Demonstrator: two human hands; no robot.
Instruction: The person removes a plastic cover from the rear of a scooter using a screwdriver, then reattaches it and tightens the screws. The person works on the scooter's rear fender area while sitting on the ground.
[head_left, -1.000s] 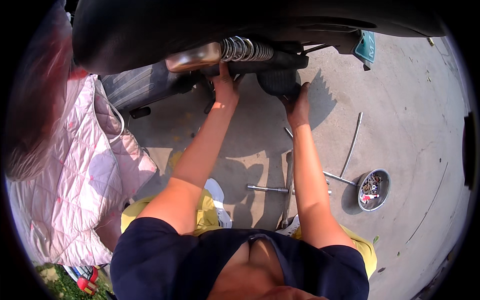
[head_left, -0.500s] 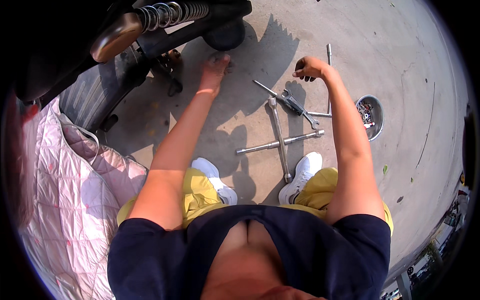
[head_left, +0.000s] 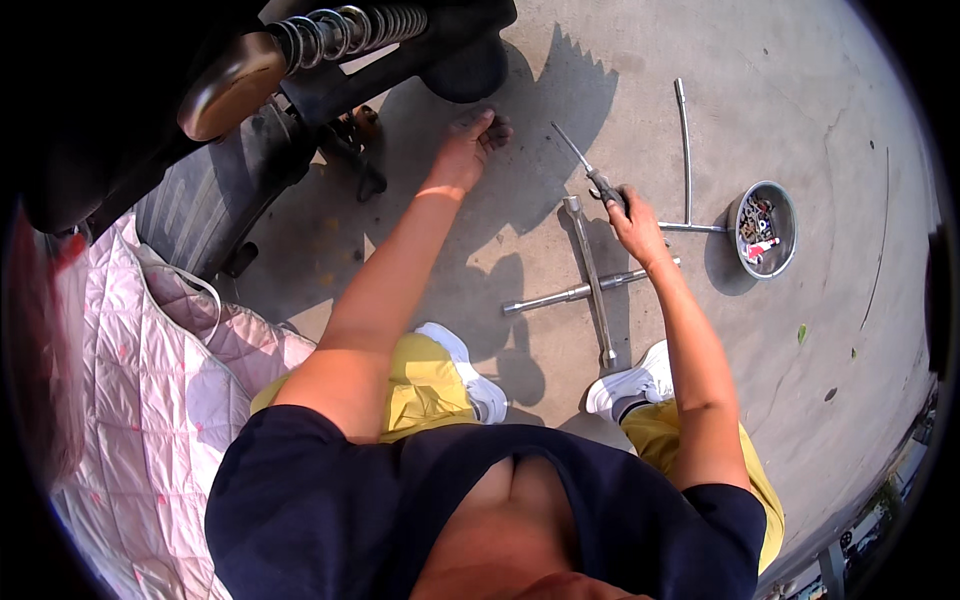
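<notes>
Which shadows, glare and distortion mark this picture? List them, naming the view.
Head view: hard sunlight throws a jagged shadow on the concrete; head view: glints on the coil spring and cross wrench; head view: left hand dimmer than its sunlit forearm; head view: fisheye bending toward a black rim.

Bright sunlight fills the ground (head_left: 800, 130), throwing hard-edged shadows (head_left: 572, 85); the vehicle (head_left: 100, 90) sinks near black, and fisheye distortion curves edges toward a dark rim.

The person's left arm (head_left: 385, 275) stretches forward and inward, the left hand (head_left: 478, 138) loosely curled, fingers part-bent; the right arm (head_left: 698, 350) (slightly bent at the elbow) extends ahead, the right hand (head_left: 632, 222) closed in a grip.
</notes>
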